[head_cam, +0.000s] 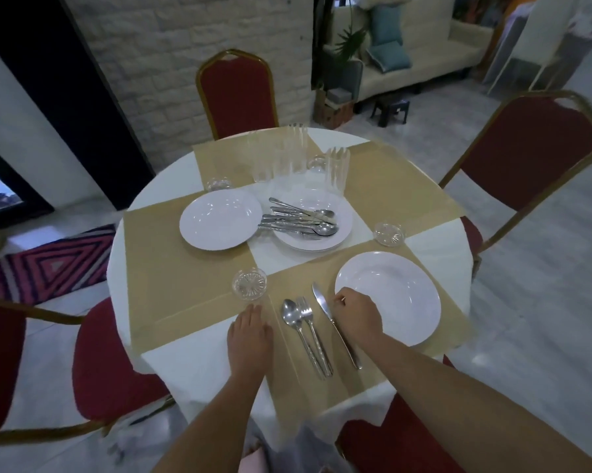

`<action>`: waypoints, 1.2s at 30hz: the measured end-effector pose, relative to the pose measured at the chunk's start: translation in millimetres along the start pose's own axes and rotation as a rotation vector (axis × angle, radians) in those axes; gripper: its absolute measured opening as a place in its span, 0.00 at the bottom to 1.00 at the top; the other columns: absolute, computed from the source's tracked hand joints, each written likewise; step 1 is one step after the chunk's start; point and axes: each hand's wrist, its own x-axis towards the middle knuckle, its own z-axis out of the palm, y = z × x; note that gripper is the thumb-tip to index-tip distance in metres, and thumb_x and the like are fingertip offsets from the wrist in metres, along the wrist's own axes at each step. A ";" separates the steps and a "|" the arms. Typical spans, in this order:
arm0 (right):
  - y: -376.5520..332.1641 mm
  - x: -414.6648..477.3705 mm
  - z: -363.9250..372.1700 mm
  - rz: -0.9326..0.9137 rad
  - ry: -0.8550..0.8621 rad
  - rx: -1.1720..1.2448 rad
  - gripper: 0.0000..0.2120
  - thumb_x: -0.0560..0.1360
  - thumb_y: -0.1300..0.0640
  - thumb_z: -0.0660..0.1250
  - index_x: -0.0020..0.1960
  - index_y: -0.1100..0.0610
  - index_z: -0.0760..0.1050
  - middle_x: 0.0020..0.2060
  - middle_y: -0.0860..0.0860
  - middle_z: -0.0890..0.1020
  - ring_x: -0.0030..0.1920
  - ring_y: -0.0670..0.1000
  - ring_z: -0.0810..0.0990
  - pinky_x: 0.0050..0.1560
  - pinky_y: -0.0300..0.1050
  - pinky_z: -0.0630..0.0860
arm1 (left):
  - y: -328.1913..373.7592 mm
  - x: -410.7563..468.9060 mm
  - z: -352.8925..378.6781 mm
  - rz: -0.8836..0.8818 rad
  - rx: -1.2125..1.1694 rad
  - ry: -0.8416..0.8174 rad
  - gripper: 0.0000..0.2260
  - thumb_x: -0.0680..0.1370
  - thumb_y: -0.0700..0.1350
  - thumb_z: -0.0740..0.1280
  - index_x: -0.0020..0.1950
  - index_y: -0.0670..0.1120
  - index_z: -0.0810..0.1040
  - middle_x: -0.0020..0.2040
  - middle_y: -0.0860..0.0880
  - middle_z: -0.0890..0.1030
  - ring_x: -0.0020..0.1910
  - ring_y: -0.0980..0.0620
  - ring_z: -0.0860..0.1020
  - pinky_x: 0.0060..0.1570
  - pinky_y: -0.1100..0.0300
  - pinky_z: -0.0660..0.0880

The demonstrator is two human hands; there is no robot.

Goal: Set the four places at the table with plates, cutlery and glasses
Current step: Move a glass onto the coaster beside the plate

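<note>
On the near beige placemat (287, 380) lie a spoon (289, 315), a fork (305, 310) and a knife (319, 297), side by side to the left of a white plate (395, 295). My right hand (357, 319) sits over the plate's left rim beside the knife, fingers curled under and hidden. My left hand (250, 336) rests flat on the mat's left edge. Another white plate (219, 221) lies on the far left mat. A stack of plates (344, 230) in the middle carries a pile of cutlery (298, 220). Tall clear glasses (294, 151) stand at the back.
The round table (185, 363) has a white cloth and several beige mats. Small cut-glass bowls (250, 284) stand by the mats, one (389, 233) at the right. Red chairs (236, 93) surround the table, one (526, 151) at the right. A sofa stands at the far back.
</note>
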 end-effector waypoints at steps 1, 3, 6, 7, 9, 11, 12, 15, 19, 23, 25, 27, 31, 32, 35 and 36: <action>-2.0 3.1 0.0 0.006 0.011 0.001 0.10 0.77 0.56 0.58 0.48 0.54 0.78 0.41 0.50 0.82 0.44 0.54 0.79 0.43 0.45 0.75 | -1.3 3.4 -1.5 -0.002 0.006 0.008 0.22 0.81 0.48 0.55 0.76 0.47 0.61 0.75 0.49 0.65 0.74 0.51 0.63 0.73 0.56 0.59; -7.6 10.4 -0.6 0.018 0.042 0.006 0.09 0.76 0.56 0.58 0.44 0.54 0.77 0.39 0.49 0.81 0.42 0.54 0.78 0.42 0.46 0.74 | -4.3 12.0 -4.2 -0.004 0.025 0.018 0.22 0.81 0.48 0.56 0.75 0.47 0.61 0.75 0.49 0.65 0.74 0.51 0.63 0.73 0.56 0.59; -18.6 26.6 -2.9 0.024 0.067 0.026 0.09 0.75 0.58 0.58 0.44 0.53 0.77 0.40 0.49 0.81 0.41 0.53 0.77 0.40 0.45 0.73 | -10.3 28.1 -7.6 -0.018 0.035 0.009 0.23 0.81 0.48 0.55 0.76 0.47 0.60 0.76 0.49 0.63 0.75 0.50 0.62 0.74 0.54 0.57; -23.2 33.4 -3.8 0.026 0.070 0.026 0.09 0.75 0.59 0.58 0.46 0.53 0.78 0.41 0.49 0.81 0.42 0.53 0.77 0.41 0.44 0.72 | -12.5 34.1 -9.1 -0.027 0.029 0.008 0.23 0.81 0.48 0.55 0.76 0.47 0.60 0.76 0.49 0.63 0.75 0.50 0.61 0.74 0.53 0.56; -33.4 48.2 -5.2 0.038 0.088 0.031 0.10 0.76 0.59 0.58 0.49 0.53 0.78 0.44 0.50 0.82 0.43 0.53 0.77 0.43 0.44 0.73 | -17.6 48.8 -13.0 -0.040 0.021 0.013 0.23 0.81 0.47 0.56 0.76 0.47 0.60 0.76 0.48 0.63 0.74 0.49 0.62 0.74 0.52 0.57; -44.1 64.3 -5.6 0.044 0.119 0.044 0.10 0.77 0.59 0.58 0.49 0.55 0.78 0.44 0.51 0.82 0.44 0.54 0.78 0.44 0.45 0.75 | -23.1 65.7 -17.1 -0.050 0.026 0.024 0.22 0.81 0.48 0.56 0.75 0.46 0.61 0.76 0.48 0.63 0.74 0.48 0.62 0.73 0.52 0.57; -49.7 72.7 -6.0 0.044 0.133 0.057 0.09 0.77 0.59 0.59 0.49 0.56 0.78 0.45 0.51 0.82 0.44 0.54 0.78 0.44 0.46 0.75 | -25.6 74.5 -19.2 -0.061 0.023 0.025 0.22 0.81 0.48 0.55 0.76 0.46 0.60 0.76 0.47 0.63 0.75 0.48 0.61 0.73 0.52 0.57; -69.7 99.7 -5.2 0.053 0.172 0.102 0.07 0.77 0.58 0.62 0.51 0.55 0.78 0.45 0.51 0.82 0.44 0.53 0.78 0.42 0.43 0.72 | -34.8 101.0 -23.8 -0.107 -0.001 0.020 0.23 0.82 0.49 0.54 0.76 0.45 0.59 0.77 0.46 0.62 0.76 0.47 0.59 0.74 0.50 0.55; -100.6 137.8 1.5 0.073 0.195 0.169 0.08 0.77 0.57 0.61 0.52 0.55 0.79 0.46 0.52 0.82 0.47 0.55 0.79 0.42 0.43 0.69 | -49.9 132.3 -23.5 -0.153 0.022 0.035 0.24 0.81 0.50 0.54 0.76 0.45 0.59 0.76 0.47 0.62 0.76 0.48 0.59 0.73 0.49 0.55; -135.5 176.6 12.6 0.085 0.215 0.238 0.12 0.74 0.55 0.65 0.56 0.53 0.78 0.53 0.52 0.81 0.54 0.57 0.79 0.46 0.43 0.68 | -68.3 151.0 -20.3 -0.176 0.059 0.074 0.23 0.81 0.49 0.54 0.75 0.43 0.62 0.75 0.45 0.65 0.75 0.46 0.62 0.72 0.48 0.56; -150.9 195.4 16.8 0.066 0.231 0.213 0.16 0.74 0.53 0.67 0.61 0.54 0.77 0.58 0.52 0.78 0.59 0.56 0.76 0.49 0.44 0.65 | -78.1 158.8 -17.8 -0.201 0.060 0.083 0.22 0.81 0.48 0.55 0.75 0.42 0.63 0.75 0.44 0.66 0.75 0.45 0.62 0.73 0.46 0.55; -165.2 216.5 21.0 0.024 0.195 0.202 0.21 0.75 0.52 0.67 0.66 0.56 0.73 0.61 0.54 0.76 0.63 0.57 0.73 0.55 0.46 0.69 | -86.5 166.4 -15.6 -0.227 0.046 0.072 0.23 0.81 0.48 0.54 0.75 0.43 0.62 0.76 0.44 0.64 0.76 0.46 0.59 0.74 0.46 0.52; -197.8 259.8 27.6 0.037 0.156 0.225 0.31 0.73 0.50 0.70 0.72 0.60 0.66 0.66 0.57 0.72 0.67 0.59 0.70 0.61 0.52 0.70 | -95.5 178.0 -8.5 -0.229 -0.010 0.059 0.24 0.82 0.49 0.50 0.78 0.44 0.55 0.78 0.46 0.58 0.78 0.48 0.53 0.75 0.46 0.46; -206.0 269.0 28.9 0.051 0.161 0.223 0.33 0.73 0.49 0.71 0.73 0.61 0.64 0.66 0.58 0.72 0.68 0.59 0.69 0.61 0.53 0.70 | -96.3 178.6 -6.2 -0.228 -0.014 0.057 0.25 0.83 0.50 0.49 0.79 0.44 0.53 0.79 0.46 0.57 0.78 0.48 0.52 0.76 0.46 0.45; -223.6 293.4 33.1 0.114 0.217 0.181 0.37 0.71 0.46 0.73 0.72 0.61 0.62 0.66 0.58 0.72 0.68 0.60 0.69 0.60 0.55 0.71 | -97.6 177.8 -0.5 -0.231 -0.008 0.069 0.25 0.82 0.52 0.47 0.79 0.44 0.53 0.79 0.46 0.55 0.79 0.49 0.51 0.77 0.46 0.44; -226.9 300.4 34.5 0.147 0.235 0.171 0.39 0.70 0.45 0.73 0.73 0.61 0.61 0.66 0.58 0.72 0.68 0.60 0.69 0.61 0.56 0.71 | -97.6 177.2 -0.1 -0.233 -0.006 0.078 0.26 0.82 0.52 0.46 0.79 0.44 0.53 0.79 0.46 0.56 0.79 0.49 0.51 0.77 0.47 0.44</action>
